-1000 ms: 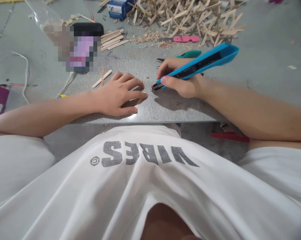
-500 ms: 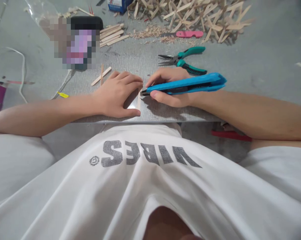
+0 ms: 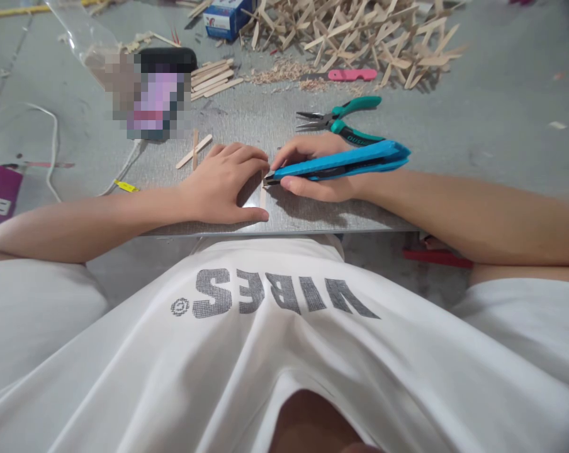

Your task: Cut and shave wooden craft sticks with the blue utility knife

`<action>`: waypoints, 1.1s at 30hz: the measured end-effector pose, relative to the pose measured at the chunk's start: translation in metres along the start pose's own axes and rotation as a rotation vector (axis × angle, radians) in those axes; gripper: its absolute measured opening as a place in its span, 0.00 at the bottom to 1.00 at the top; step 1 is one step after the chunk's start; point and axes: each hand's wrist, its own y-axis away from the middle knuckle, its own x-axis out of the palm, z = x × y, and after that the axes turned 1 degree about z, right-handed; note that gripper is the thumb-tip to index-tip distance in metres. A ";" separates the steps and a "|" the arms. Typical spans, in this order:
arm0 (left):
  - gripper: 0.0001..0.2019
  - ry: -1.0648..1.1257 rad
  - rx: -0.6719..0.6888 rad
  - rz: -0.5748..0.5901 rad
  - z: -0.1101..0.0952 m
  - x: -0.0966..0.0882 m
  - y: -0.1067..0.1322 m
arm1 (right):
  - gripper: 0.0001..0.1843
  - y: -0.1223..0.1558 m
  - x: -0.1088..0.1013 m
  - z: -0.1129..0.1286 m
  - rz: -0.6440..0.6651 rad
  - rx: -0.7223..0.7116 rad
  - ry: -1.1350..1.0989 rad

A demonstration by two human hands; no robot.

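Here, grips a blue utility knife in the right hand, with its black tip at a thin wooden stick flat on the grey table near the front edge. Spreads the left hand wide, with thumb and fingertips by the stick's two ends. Has green-handled pliers just beyond the knife.

A blue-and-black cutter contrasted with a streaked silver-grey tabletop, teal-and-black pliers, a pink-handled knife and pale tan sticks, while finely dotted dark lettering patterned a white shirt.
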 end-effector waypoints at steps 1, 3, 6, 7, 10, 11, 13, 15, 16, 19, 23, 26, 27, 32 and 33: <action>0.38 0.003 -0.002 0.000 0.000 0.000 0.000 | 0.25 0.000 0.000 0.000 -0.005 -0.004 0.005; 0.39 0.004 -0.009 0.005 0.000 -0.001 -0.001 | 0.25 0.000 0.000 0.000 -0.023 -0.026 0.018; 0.39 -0.001 -0.021 0.020 -0.001 -0.002 -0.001 | 0.24 -0.001 0.002 -0.001 -0.033 -0.068 0.042; 0.39 -0.003 -0.022 0.021 -0.001 -0.002 -0.001 | 0.23 -0.001 0.002 -0.001 -0.030 -0.077 0.045; 0.40 -0.006 -0.022 0.017 -0.001 -0.002 -0.001 | 0.20 -0.001 0.002 0.000 -0.019 -0.106 0.042; 0.39 -0.005 -0.022 0.016 -0.001 -0.002 0.000 | 0.19 -0.001 0.001 0.000 -0.015 -0.111 0.038; 0.39 -0.002 -0.019 0.015 -0.001 -0.002 0.000 | 0.19 -0.001 0.001 0.002 -0.006 -0.114 0.021; 0.38 0.004 -0.013 0.008 0.000 -0.002 0.000 | 0.19 -0.001 0.000 0.003 0.003 -0.112 -0.004; 0.38 0.008 -0.011 0.006 0.000 -0.001 0.000 | 0.19 -0.001 0.000 0.003 0.007 -0.113 -0.016; 0.40 0.015 -0.018 0.008 0.000 -0.001 0.000 | 0.18 -0.002 -0.001 0.005 0.025 -0.105 -0.024; 0.39 0.016 -0.028 0.017 0.000 -0.002 -0.001 | 0.18 -0.004 -0.003 0.007 0.036 -0.103 0.012; 0.38 0.018 -0.021 0.013 0.001 -0.002 -0.002 | 0.20 -0.003 -0.002 0.005 0.024 -0.097 0.027; 0.38 0.018 -0.018 0.010 0.002 -0.002 -0.002 | 0.21 -0.003 -0.002 0.003 0.020 -0.094 0.029; 0.39 0.014 -0.016 0.002 0.004 -0.001 -0.002 | 0.23 -0.001 0.001 -0.005 -0.034 -0.094 -0.003; 0.40 0.013 -0.016 0.003 0.004 -0.001 -0.002 | 0.23 -0.001 0.001 -0.006 -0.034 -0.101 -0.013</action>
